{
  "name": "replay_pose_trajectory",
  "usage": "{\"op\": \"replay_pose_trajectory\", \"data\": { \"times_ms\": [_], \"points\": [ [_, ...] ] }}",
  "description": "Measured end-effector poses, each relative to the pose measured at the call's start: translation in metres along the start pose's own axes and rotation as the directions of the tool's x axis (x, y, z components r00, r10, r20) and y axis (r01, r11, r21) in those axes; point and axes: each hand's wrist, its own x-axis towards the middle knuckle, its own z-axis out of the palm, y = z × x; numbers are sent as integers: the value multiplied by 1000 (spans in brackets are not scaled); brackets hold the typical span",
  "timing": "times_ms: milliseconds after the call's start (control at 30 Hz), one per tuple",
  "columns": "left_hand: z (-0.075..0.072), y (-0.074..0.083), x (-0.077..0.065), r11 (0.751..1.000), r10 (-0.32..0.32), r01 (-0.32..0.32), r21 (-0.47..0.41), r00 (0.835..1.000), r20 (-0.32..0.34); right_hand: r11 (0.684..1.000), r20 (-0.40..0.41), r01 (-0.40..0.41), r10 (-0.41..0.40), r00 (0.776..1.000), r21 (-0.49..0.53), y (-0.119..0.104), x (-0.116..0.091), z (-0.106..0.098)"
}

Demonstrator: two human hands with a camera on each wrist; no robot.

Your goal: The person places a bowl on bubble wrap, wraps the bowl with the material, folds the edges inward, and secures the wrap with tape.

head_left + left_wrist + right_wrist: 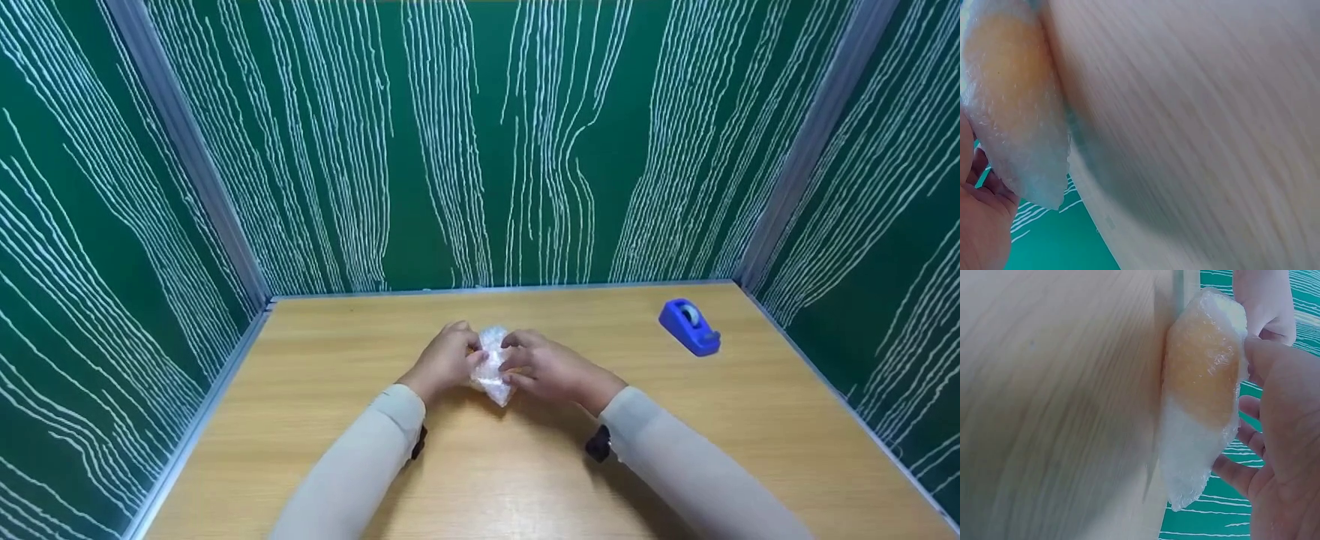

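A bundle of clear bubble wrap (493,366) with something orange-yellow inside lies on the table between both hands. Through the layers the orange content shows as a rounded blur in the left wrist view, and its kind cannot be made out. The wrap (1182,461) tapers to a pointed end in the right wrist view. My left hand (448,358) holds the bundle's left side with thumb and curled fingers. From the right, my right hand (553,366) grips it, fingers bent against the wrap. Parts of both hands' fingers are hidden behind the bundle in the wrist views.
A blue tape dispenser (690,328) with a roll in it stands at the back right of the wooden table (510,480). Green walls (619,172) with wavy white lines rise behind and at both sides, with grey posts at the corners.
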Motion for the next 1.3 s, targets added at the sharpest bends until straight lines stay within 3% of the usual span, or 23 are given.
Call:
{"op": "replay_pose_trajectory", "data": {
  "times_ms": [100, 233, 500, 600, 700, 1133, 1200, 1300],
  "points": [
    [-3, -3, -2, 1000, 6, -6, -23, 1000, -1, 1000, 14, -20, 20, 1000, -1, 0, 0, -1],
    [-11, -13, -8, 993, 25, -24, -118, 1000, 12, 999, 37, -32, 32, 999, -1, 0, -1, -2],
    [-28, -41, -21, 963, 98, -61, -261, 986, 132, 998, 39, 51, -50, 998, -33, 1, 1, -4],
    [-29, -42, -23, 955, 94, -46, -294, 984, 154, 999, 44, 41, -40, 998, -32, 1, 1, -4],
    [-27, -40, -24, 950, 61, -17, -312, 989, 132, 999, 48, 33, -32, 998, -23, 2, 1, -4],
    [-17, -24, -17, 961, -55, 60, -271, 998, 26, 998, 43, 52, -51, 998, -42, 2, 4, -5],
    [-15, -20, -17, 975, -40, 39, -220, 999, -1, 998, 44, 52, -50, 998, -45, 3, 4, -5],
    [-15, -13, -21, 993, 58, -59, -106, 998, -13, 994, 44, 84, -82, 996, -62, 4, 3, -5]
  ]
}}
